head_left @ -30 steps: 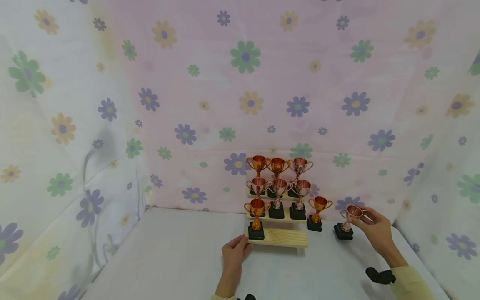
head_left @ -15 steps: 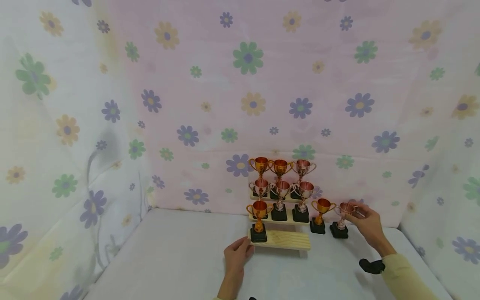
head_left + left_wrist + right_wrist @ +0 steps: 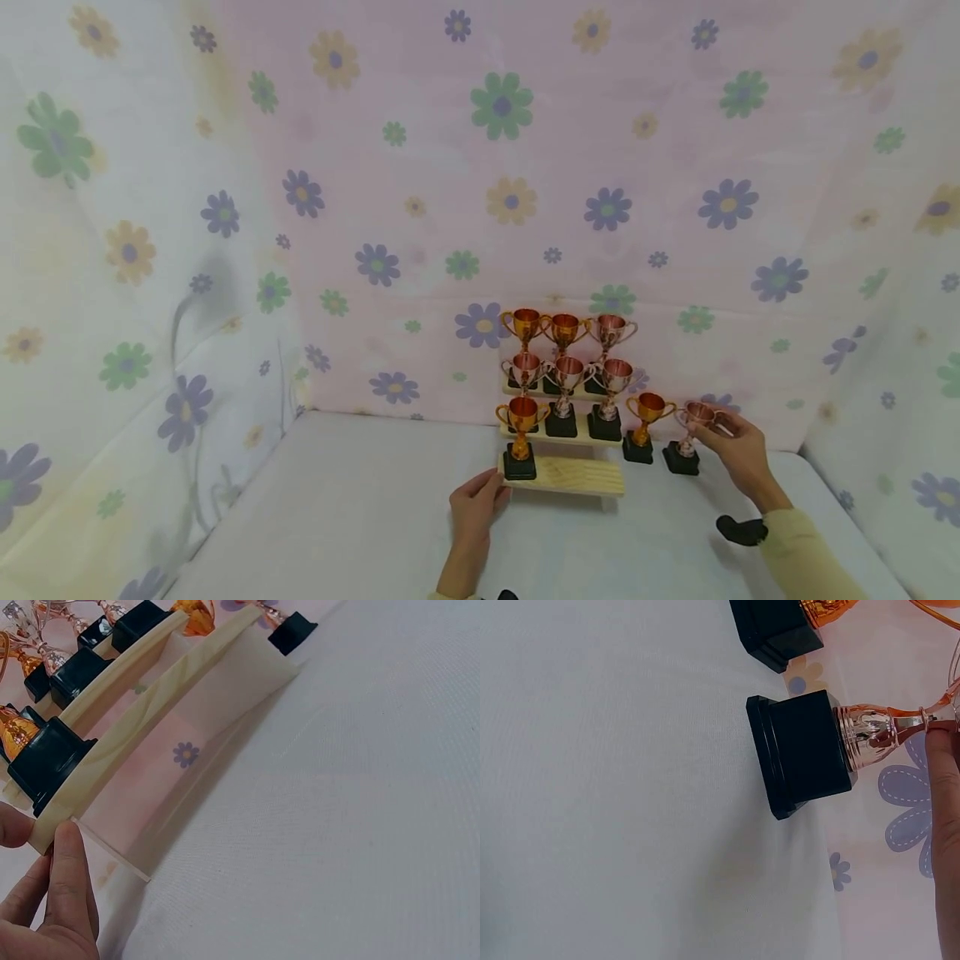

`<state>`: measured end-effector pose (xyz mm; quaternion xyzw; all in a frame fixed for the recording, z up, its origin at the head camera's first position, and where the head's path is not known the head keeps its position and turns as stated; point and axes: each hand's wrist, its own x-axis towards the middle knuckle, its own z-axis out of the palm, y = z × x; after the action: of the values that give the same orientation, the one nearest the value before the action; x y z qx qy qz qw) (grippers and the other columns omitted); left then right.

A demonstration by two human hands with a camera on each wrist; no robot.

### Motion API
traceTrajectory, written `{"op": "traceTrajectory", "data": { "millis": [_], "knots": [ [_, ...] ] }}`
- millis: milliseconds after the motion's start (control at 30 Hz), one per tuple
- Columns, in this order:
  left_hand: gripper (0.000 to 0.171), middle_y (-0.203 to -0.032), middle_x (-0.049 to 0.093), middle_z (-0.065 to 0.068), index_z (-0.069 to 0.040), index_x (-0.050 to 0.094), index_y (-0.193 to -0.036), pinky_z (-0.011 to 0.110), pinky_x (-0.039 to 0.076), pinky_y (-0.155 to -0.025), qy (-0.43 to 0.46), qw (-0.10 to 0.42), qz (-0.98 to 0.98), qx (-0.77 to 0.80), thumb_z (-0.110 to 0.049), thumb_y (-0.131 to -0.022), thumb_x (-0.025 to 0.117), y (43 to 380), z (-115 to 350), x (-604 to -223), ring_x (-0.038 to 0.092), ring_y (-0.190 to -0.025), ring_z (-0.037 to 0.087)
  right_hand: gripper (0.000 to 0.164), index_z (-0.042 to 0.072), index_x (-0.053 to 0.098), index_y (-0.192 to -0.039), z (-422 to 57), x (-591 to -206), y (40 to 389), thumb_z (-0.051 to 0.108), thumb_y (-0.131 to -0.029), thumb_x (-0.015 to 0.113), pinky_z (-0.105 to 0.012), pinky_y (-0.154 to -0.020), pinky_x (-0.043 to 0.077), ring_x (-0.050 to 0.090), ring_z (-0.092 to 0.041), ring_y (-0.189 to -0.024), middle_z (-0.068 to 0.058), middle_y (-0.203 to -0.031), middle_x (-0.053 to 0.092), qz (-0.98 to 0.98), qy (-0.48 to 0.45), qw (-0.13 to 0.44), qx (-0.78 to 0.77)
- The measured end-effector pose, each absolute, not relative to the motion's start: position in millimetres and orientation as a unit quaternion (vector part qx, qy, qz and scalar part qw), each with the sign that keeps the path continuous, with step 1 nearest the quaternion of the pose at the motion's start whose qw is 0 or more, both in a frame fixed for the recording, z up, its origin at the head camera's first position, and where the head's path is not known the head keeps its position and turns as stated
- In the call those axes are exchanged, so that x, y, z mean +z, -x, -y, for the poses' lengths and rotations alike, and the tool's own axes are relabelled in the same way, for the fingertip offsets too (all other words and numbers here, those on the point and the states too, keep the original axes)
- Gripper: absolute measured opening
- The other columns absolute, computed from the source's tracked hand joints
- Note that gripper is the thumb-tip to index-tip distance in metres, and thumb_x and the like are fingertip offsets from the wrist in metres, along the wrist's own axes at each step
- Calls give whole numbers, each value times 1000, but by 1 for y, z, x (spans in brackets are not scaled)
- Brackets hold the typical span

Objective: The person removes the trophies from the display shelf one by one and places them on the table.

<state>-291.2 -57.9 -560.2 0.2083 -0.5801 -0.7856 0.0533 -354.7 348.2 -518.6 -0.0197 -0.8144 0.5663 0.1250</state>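
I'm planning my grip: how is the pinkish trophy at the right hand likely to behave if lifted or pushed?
The pinkish trophy is probably stiff: its black base has crisp edges. Its glossy stem may be slippery. Pushed high, it seems apt to tip rather than roll, being tall on a small, blocky base.

Makeshift booth (image 3: 258, 225): flower-print sheets (image 3: 420, 154) on 3 sides of a white tabletop (image 3: 360, 508)

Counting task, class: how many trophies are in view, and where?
9. On the wooden stand: three trophies at the top, three in the middle, one at the bottom. Right of it: one gold trophy, then one pink trophy held by the right hand.
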Motion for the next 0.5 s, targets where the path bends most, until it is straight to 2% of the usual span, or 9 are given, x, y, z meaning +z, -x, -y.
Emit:
{"op": "traceTrajectory", "data": {
  "millis": [267,500],
  "knots": [
    [30,-114,68,23,9,67,-120,28,64,-79,-211,50,585,-782,-6,-95,68,292,58,-558,69,-85,14,80,-6,40,-149,-345,-520,356,37,-92,76,-3,-79,51,50,13,-98,26,-110,51,796,43,119,591],
    [31,-115,67,23,9,66,-120,29,64,-81,-205,48,585,-783,-7,-95,68,292,58,-559,70,-86,15,82,-3,40,-150,-342,-520,355,37,-90,79,-2,-80,51,48,8,-103,24,-112,52,786,69,117,602]
  ]
}}
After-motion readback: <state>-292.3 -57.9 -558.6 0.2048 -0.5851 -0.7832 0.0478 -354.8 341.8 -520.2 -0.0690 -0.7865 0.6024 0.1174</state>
